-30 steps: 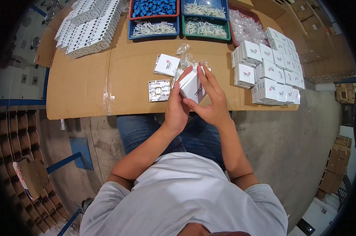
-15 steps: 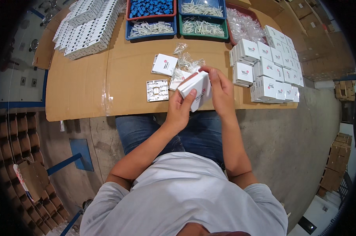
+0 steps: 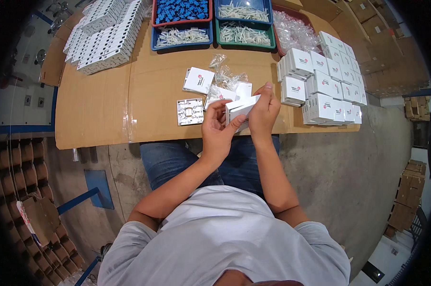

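Observation:
Between my hands, above the table's near edge, is a small white square plastic case [image 3: 239, 106], tilted, with a seam along its side. My left hand [image 3: 217, 136] is closed round its left side, thumb across the near face. The fingers of my right hand [image 3: 264, 114] wrap its right end. Just beyond lie more white square cases [image 3: 199, 79] with a red mark, some partly under crumpled clear plastic bags [image 3: 229, 78]. An open white square base [image 3: 190, 112] with its inner fittings showing lies left of my left hand.
Stacked finished-looking white cases [image 3: 320, 107] stand at the right. Rows of white bases [image 3: 106, 59] are piled at the far left. Along the back are trays of blue parts [image 3: 182, 10], white plugs [image 3: 244, 34] and clear bags [image 3: 294, 29]. Cardboard [image 3: 91, 109] covers the table.
The case has turned in my hands, so its marked face no longer shows and its edge faces up. Both hands have shifted their hold. Another white case shows beyond them.

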Tool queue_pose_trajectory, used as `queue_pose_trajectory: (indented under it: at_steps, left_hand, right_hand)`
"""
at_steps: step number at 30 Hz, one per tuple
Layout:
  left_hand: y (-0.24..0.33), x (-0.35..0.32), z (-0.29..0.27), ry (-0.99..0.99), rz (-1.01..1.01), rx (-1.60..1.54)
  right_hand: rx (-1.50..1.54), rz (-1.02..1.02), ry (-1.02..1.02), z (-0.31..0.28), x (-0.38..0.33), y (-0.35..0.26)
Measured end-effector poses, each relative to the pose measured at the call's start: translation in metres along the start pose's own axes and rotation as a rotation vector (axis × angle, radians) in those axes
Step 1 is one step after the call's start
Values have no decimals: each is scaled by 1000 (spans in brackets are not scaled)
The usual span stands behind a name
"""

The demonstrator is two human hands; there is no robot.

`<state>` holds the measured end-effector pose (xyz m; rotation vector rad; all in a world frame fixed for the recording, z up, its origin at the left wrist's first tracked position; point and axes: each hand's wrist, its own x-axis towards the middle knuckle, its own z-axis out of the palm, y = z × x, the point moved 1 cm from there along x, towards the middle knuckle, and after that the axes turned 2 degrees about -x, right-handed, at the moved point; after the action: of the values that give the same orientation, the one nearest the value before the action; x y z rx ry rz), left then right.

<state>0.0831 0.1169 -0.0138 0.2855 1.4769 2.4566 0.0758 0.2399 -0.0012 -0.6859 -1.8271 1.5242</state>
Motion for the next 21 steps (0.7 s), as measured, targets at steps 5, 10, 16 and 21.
queue_pose_trajectory:
  at_steps: [5,10,16,21]
  left_hand:
    - [11,18,-18,1,-73,147]
    - [35,42,-46,-188,-306,419]
    - [32,27,-34,74,-263,-44]
    - [26,23,-41,10,-148,21]
  right_hand:
    - [-89,172,-218,-9,4,-8]
    - [187,165,-861,-27,11,-2]
    - [313,168,-597,-20,-4,14]
    - [325,157,-610,-22,-8,1]
